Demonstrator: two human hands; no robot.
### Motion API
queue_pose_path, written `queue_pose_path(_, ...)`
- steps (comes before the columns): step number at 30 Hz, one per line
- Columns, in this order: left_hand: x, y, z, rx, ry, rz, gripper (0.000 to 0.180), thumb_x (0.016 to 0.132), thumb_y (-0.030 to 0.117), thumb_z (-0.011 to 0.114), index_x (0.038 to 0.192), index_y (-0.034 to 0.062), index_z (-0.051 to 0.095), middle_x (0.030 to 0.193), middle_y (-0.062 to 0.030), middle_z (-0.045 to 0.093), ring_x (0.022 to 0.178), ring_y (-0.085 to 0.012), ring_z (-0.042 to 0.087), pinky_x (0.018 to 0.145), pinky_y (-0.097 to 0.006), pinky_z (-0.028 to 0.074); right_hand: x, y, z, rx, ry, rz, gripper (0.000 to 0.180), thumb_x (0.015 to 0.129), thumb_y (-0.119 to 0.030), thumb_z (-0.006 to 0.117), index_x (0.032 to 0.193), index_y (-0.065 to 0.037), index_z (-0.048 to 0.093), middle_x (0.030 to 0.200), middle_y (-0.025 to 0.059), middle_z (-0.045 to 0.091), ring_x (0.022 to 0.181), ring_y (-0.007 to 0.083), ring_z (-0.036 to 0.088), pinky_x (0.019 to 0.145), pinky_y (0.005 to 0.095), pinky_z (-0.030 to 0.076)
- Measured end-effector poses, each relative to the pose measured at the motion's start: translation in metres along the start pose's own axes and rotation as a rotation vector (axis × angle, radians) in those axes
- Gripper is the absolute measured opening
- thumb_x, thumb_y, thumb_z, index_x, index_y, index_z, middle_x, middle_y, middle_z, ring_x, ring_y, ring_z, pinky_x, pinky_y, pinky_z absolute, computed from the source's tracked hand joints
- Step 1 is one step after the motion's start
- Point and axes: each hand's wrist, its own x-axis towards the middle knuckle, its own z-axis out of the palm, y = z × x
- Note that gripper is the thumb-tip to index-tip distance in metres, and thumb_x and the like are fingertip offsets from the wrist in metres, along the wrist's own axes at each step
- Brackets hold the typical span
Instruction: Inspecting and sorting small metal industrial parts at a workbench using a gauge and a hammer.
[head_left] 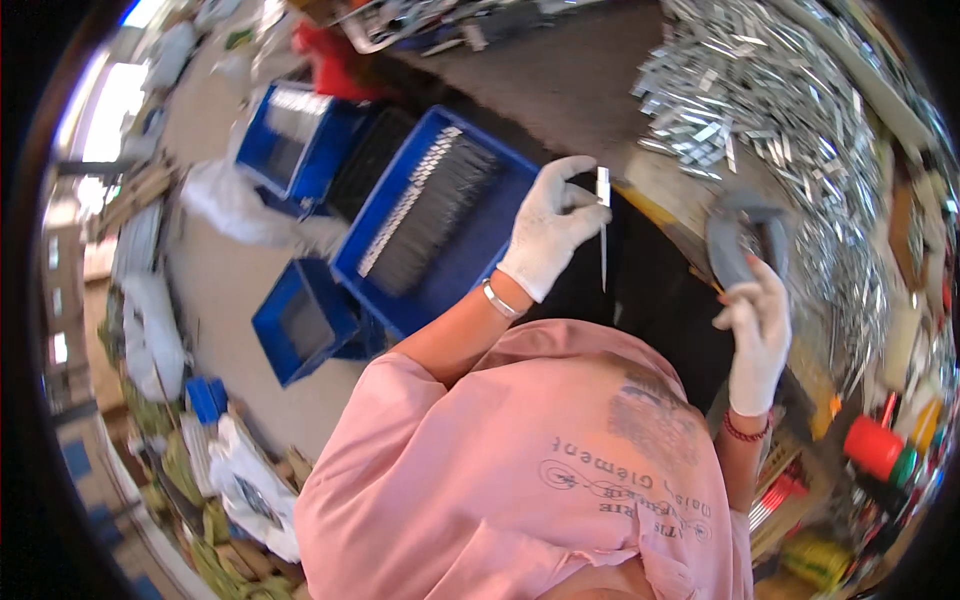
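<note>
Pale, smooth floor (pixel 225 330) to the left of the blue tray (pixel 505 195), with a crumpled white plastic bag (pixel 150 340) farther out on the same side. Dark, flat work surface (pixel 580 80) beyond the tray and to its right. Far to the right of the tray, a loose, glinting heap of flat metal strips (pixel 755 90), thin, narrow and jumbled at every angle. Close on the tray's left, hard-edged blue boxes (pixel 310 315) with straight walls.

Inside the tray, a slanting, tightly packed row of metal pieces (pixel 430 210), with bright squarish ends and darker, slender lengths. Just right of the tray, the left hand (pixel 555 220) in a white, close-fitting fabric glove. Pinches narrowly, between thumb and fingers, a single metal piece (pixel 603 187): flat and rectangular at the top, tapering to a thin point below, nearly upright. Farther right of the tray, the right hand (pixel 757 325), likewise gloved, with fingers partly bent at the lower edge of a rounded, hollow grey ring (pixel 722 250). Cannot tell a hold from mere nearness there, for blur.
</note>
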Motion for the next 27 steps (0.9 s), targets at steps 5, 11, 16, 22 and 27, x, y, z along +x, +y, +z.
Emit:
queue_pose_path(5,0.016,-0.097,-0.118,0.102,0.579,-0.018,0.059,0.090,0.004,0.077,0.145,0.0001,0.057,0.108,-0.0108,0.073,0.095,-0.0153,0.068,0.085,-0.029,0.056,0.014,0.012,-0.006,0.051,0.084,0.064,0.040,0.107,-0.004,0.055,0.146,0.004,0.060,0.094,0.0055,0.066,0.065,0.0052,0.055,0.064,0.0210,0.047)
queue_pose_path(11,0.039,-0.191,-0.251,0.309,0.924,-0.088,0.057,0.083,0.011,0.082,0.136,-0.0001,0.065,0.112,-0.0126,0.075,0.099,-0.0212,0.072,0.089,-0.034,0.058,0.018,0.013,-0.002,0.095,0.085,0.078,0.040,0.107,-0.001,0.054,0.146,0.003,0.060,0.093,0.0052,0.065,0.065,0.0051,0.054,0.063,0.0205,0.047)
queue_pose_path(16,0.068,-0.206,-0.295,0.661,0.959,-0.152,0.055,0.082,0.021,0.082,0.132,0.0030,0.069,0.124,-0.0181,0.076,0.115,-0.0326,0.074,0.098,-0.042,0.057,0.018,0.017,-0.002,0.094,0.087,0.074,0.039,0.107,-0.001,0.054,0.145,0.003,0.061,0.094,0.0052,0.066,0.066,0.0051,0.055,0.063,0.0206,0.047)
queue_pose_path(22,0.090,-0.209,-0.274,0.932,1.034,-0.209,0.048,0.090,0.036,0.084,0.129,0.0118,0.070,0.115,-0.0228,0.078,0.111,-0.0423,0.074,0.094,-0.047,0.058,0.011,0.021,-0.009,0.078,0.103,0.060,0.036,0.108,-0.001,0.054,0.143,0.002,0.062,0.096,0.0054,0.067,0.067,0.0057,0.056,0.064,0.0218,0.048)
queue_pose_path(27,0.074,-0.166,-0.265,0.643,1.028,0.441,0.028,0.101,0.023,0.076,0.119,0.0022,0.072,0.111,-0.0176,0.076,0.100,-0.0360,0.072,0.094,-0.043,0.056,0.013,0.018,-0.005,0.090,0.043,0.048,0.034,0.105,0.002,0.055,0.138,0.000,0.065,0.096,0.0063,0.070,0.067,0.0070,0.059,0.065,0.0227,0.049)
